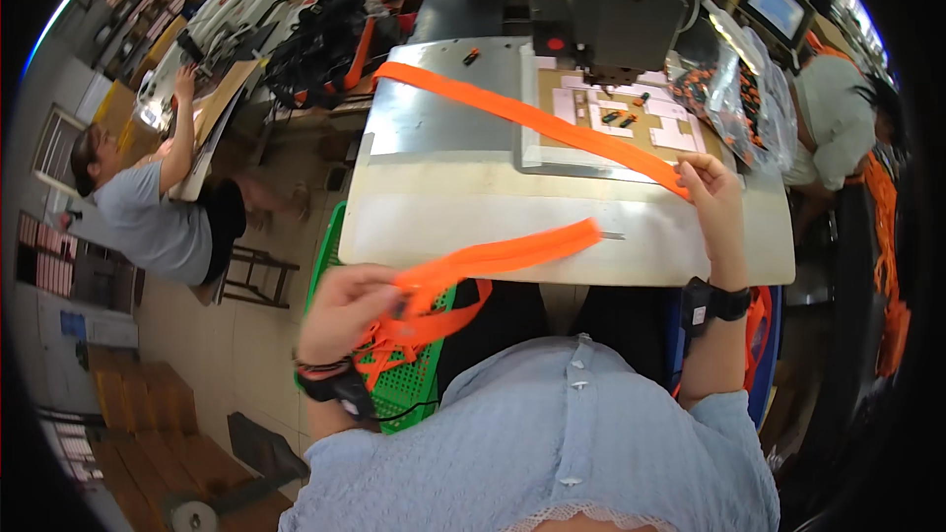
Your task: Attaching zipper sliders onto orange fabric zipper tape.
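Note:
My right hand (711,182) pinches one end of a long orange webbing strap (552,126). That strap runs slantwise over the machine's metal plate (424,123), and its far end hangs at the plate's left edge. Lower left, my left hand (345,310) is closed on another orange strap (512,248). One length of it points right above the table's front edge, while a loop hangs below my fingers. A small dark piece shows by those fingers, too blurred to name. Under the machine head (621,30) lies a template (581,103) with small black-and-orange pieces (619,119) on it.
A green basket (409,394) with orange straps stands below my left hand, a blue bin (774,345) by my right forearm. A clear bag (754,103) of small parts lies at the table's right. People work at left (182,207) and right (838,108).

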{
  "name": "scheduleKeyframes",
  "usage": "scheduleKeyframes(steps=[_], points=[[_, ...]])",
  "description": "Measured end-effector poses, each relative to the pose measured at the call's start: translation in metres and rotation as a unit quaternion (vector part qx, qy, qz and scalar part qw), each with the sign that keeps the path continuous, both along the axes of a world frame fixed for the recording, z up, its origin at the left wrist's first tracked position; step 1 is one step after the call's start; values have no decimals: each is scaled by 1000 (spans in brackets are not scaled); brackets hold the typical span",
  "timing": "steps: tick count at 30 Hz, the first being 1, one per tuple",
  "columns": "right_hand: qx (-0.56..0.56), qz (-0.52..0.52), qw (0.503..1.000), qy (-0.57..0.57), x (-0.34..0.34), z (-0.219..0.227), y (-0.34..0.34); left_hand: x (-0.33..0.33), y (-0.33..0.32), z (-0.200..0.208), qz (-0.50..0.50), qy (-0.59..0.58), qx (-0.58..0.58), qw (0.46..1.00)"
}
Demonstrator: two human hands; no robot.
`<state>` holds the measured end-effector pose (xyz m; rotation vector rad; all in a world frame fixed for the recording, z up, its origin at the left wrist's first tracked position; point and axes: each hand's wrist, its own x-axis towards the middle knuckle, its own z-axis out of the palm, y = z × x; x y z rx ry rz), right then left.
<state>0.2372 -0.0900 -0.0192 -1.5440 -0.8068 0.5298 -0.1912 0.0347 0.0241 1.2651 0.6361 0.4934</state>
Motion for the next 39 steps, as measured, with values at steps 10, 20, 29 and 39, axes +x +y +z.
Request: scheduleKeyframes(steps=[10, 20, 29, 39], points=[[-126, 19, 954, -270, -9, 14, 4, -127, 20, -39, 361, 256, 219, 870], [-157, 90, 917, -354, -12, 10, 0, -155, 56, -211, 283, 516, 286, 756], [-107, 43, 913, -390, 3, -13, -8, -19, 29, -61, 325, 387, 340, 793], [-32, 191, 950, -243, -68, 45, -11, 94, -2, 0, 53, 108, 589, 799]])
